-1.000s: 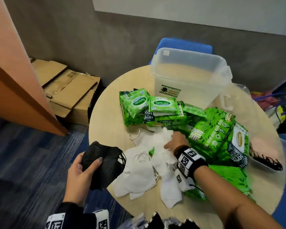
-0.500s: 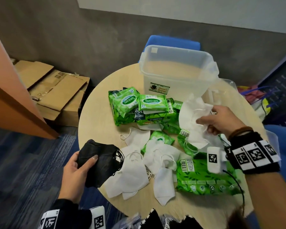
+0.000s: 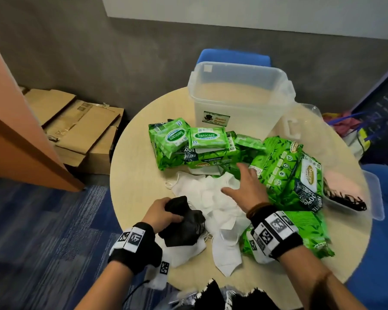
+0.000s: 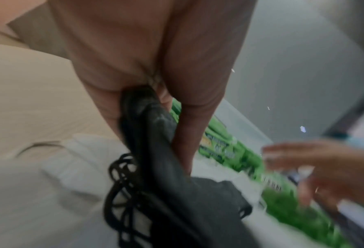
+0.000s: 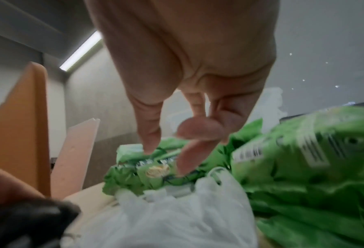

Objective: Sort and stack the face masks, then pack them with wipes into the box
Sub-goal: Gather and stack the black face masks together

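Note:
My left hand (image 3: 164, 212) grips a bunch of black masks (image 3: 184, 227) over the near left part of the round table (image 3: 132, 153); the left wrist view shows the black masks (image 4: 176, 176) pinched between thumb and fingers. White masks (image 3: 211, 198) lie heaped in the middle. My right hand (image 3: 244, 186) hovers over them with fingers spread and holds nothing; its fingers (image 5: 151, 142) hang above the white masks (image 5: 176, 218). Green wipe packs (image 3: 188, 144) lie behind and to the right. The clear plastic box (image 3: 238, 90) stands at the back.
A clear lid (image 3: 372, 193) with more black masks (image 3: 345, 198) on it sits at the table's right edge. Flattened cardboard boxes (image 3: 76, 121) lie on the floor to the left. A blue chair (image 3: 231, 55) stands behind the box. An orange panel (image 3: 14, 130) stands at far left.
My right hand, which held a white mask up by the box, has come back empty over the white heap. My left hand has brought the black masks in over the table.

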Action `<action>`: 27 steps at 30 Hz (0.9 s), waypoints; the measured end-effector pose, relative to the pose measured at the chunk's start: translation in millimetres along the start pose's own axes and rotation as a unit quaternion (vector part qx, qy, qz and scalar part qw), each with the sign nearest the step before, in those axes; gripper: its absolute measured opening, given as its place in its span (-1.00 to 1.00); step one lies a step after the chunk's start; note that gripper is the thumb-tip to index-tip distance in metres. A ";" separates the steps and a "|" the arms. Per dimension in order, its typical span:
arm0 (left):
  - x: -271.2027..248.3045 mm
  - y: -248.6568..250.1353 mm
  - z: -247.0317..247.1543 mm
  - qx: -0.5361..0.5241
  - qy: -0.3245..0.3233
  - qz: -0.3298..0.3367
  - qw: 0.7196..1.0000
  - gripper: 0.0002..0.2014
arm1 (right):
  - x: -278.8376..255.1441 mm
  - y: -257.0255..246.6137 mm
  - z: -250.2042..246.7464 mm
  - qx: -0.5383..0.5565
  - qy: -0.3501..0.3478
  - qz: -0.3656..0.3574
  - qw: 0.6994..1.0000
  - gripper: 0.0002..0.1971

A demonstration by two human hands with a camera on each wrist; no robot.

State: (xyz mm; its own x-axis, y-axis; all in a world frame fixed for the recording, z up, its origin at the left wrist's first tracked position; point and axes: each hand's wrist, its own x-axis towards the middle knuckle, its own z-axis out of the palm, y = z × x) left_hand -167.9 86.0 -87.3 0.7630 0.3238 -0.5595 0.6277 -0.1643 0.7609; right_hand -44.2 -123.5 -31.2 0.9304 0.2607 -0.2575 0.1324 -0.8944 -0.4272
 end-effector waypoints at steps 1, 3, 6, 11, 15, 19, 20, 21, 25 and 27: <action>2.8 -1.4 0.6 0.037 0.004 0.004 0.999 -0.68 | -5.8 -1.5 -3.1 -0.012 0.025 -0.014 1.000 -0.25; 7.6 -3.9 1.0 0.088 0.005 0.010 0.996 -0.68 | -20.9 -4.2 -8.7 -0.032 0.027 -0.031 0.999 -0.48; 11.4 -5.1 -6.0 0.095 0.004 0.001 0.995 -0.73 | -40.4 -3.2 0.6 -0.094 -0.070 -0.038 0.992 -0.71; 0.7 5.9 -41.9 -0.107 0.020 0.004 0.994 -0.74 | -56.4 1.9 27.8 -0.172 -0.154 -0.057 0.971 -0.47; -12.0 9.8 -74.0 -0.271 -0.002 0.019 0.962 -0.70 | -59.7 -0.5 48.8 -0.198 -0.142 -0.088 0.966 -0.36; -25.2 11.5 -82.4 -0.371 -0.047 0.043 0.926 -0.62 | -54.6 -0.7 61.4 -0.217 -0.102 -0.099 0.966 -0.63; -28.3 12.0 -81.1 -0.380 -0.051 0.048 0.922 -0.66 | -51.4 0.3 61.1 -0.211 -0.101 -0.097 0.967 -0.67; -29.8 12.2 -78.9 -0.387 -0.049 0.049 0.920 -0.68 | -47.7 1.8 59.2 -0.194 -0.104 -0.090 0.971 -0.72; -29.4 11.5 -68.2 -0.390 -0.077 0.031 0.917 -0.26 | -28.4 10.2 35.8 -0.026 -0.091 -0.010 0.995 -0.92; -27.0 10.2 -62.0 -0.395 -0.096 0.020 0.913 -0.26 | -19.8 16.4 16.8 0.101 -0.061 0.021 0.993 -0.93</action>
State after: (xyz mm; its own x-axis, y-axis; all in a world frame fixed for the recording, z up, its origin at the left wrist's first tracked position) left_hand -191.7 133.3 -44.0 0.8432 0.1499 -0.5163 0.3497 0.5765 0.7385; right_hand -66.3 -137.3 -47.7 0.8841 0.2770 -0.3763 0.0111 -0.8175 -0.5758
